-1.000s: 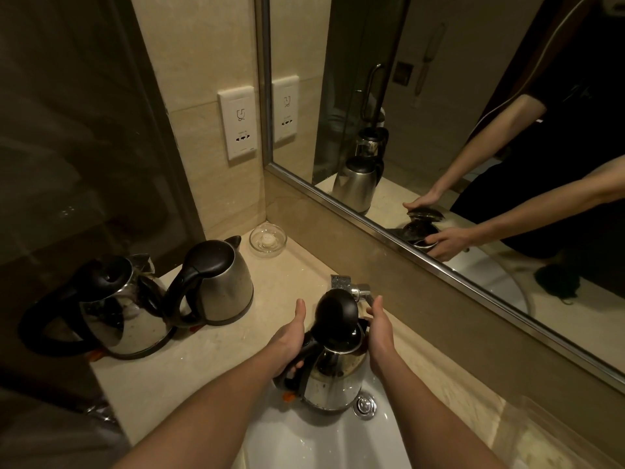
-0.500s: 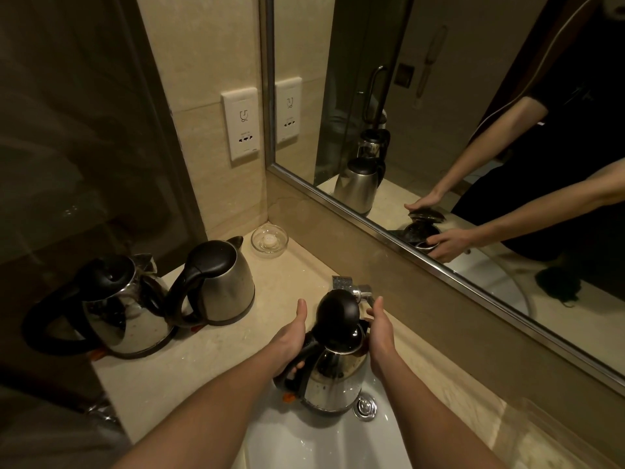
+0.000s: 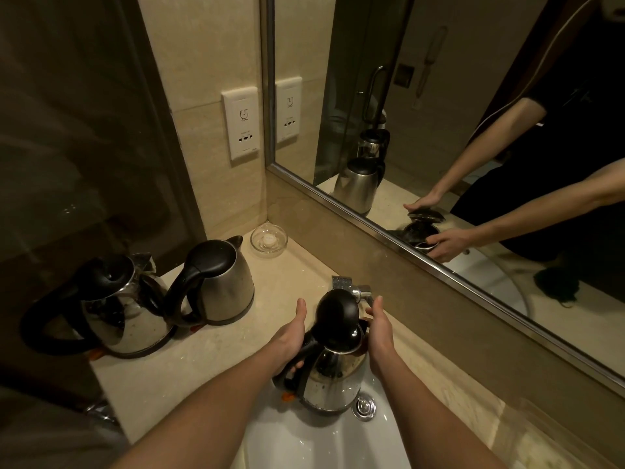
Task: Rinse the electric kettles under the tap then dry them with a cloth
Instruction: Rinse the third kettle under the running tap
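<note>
**A:** Where is the open kettle [image 3: 333, 377] at this moment?

**B:** It stands low in the white sink [image 3: 304, 441], just under the tap [image 3: 360, 292], with its black lid [image 3: 336, 308] lifted up. The left hand [image 3: 289, 336] has its fingers curled round the black handle and the thumb pointing up. The right hand [image 3: 380, 336] lies against the other side of the body. Its fingers are mostly hidden, but in the mirror [image 3: 473, 164] they seem to wrap round the kettle.

**A:** Does water run?

**B:** I cannot tell. There are drops on the steel body and in the sink, so I judge the rinsing of this one is in progress.

**A:** And the rest of the work?

**B:** Two more wait on the bench [image 3: 203, 374], close together: the brushed kettle [image 3: 223, 286] and, at its left, the polished kettle [image 3: 118, 316], both with lids down. They probably are not rinsed yet. I see no cloth, so I think all the drying is left. Behind them is only a small glass dish [image 3: 269, 239] in the corner.
</note>
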The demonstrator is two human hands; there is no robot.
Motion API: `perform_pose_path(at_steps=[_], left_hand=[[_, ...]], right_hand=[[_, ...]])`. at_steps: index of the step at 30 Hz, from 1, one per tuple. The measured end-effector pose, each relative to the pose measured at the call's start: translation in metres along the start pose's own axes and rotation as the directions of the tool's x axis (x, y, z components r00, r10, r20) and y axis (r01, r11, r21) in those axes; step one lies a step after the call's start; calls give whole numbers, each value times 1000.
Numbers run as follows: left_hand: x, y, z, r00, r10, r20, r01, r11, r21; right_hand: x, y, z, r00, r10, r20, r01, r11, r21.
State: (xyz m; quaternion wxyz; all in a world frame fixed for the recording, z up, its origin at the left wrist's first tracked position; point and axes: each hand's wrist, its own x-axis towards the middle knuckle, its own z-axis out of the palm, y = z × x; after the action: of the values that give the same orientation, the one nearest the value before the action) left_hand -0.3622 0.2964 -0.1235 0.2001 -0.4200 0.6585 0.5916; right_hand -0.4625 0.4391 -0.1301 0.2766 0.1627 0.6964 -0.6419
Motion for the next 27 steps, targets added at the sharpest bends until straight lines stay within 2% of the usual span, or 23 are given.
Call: perform_pose_path(at_steps=[27], left_hand=[[0,1,2,1000,-13,4,13,1000,23]], right_hand=[[-4,-4,1,1000,-13,-20,13,1000,11]])
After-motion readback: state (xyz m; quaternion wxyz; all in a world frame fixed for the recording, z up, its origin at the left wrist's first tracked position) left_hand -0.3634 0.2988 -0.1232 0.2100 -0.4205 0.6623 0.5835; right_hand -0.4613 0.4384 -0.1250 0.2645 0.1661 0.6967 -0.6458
